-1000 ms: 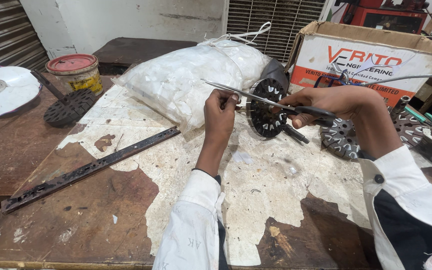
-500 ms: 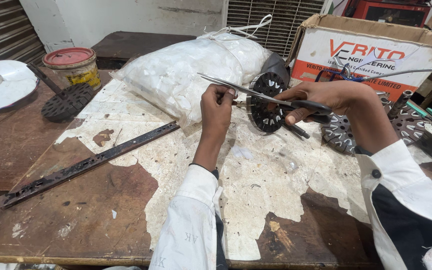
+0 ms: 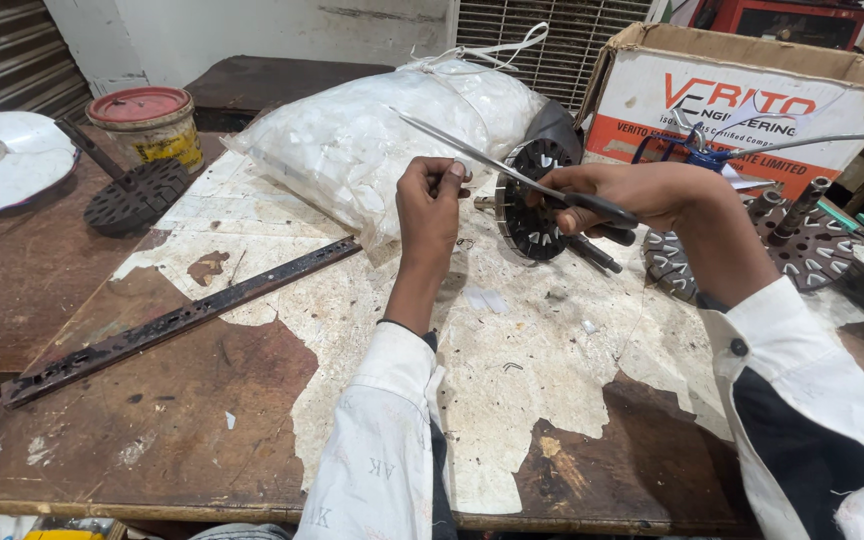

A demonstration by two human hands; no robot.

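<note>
- Our right hand (image 3: 612, 195) is clamped around the dark handle of a long thin metal rod (image 3: 472, 155), which slants up and to the left across the white plastic sack (image 3: 372, 140).
- That hand also rests against the round black stator core (image 3: 532, 200), standing on edge on the counter (image 3: 252, 420) with its shaft pointing down toward the right.
- Our left hand (image 3: 430, 205) is curled shut just left of the stator, fingertips pinched together; whether something tiny sits between them, we cannot tell.
- Against half a second ago, the left hand has lifted a little and tightened into a fist, and it sits under the rod rather than touching it.
- The rod keeps nearly the same slant as before, and the right hand has hardly shifted on the stator.
- Left of us on the counter, a long dark perforated metal strip (image 3: 182, 320) lies diagonally, unchanged.
- Farther left, a second black slotted disc (image 3: 132, 195) lies flat near a tin with a red lid (image 3: 147, 120).
- Behind the stator stands an open cardboard box (image 3: 742, 100), white and orange.
- To the right lie more wound stators (image 3: 812, 245), flat, well apart from our left hand.
</note>
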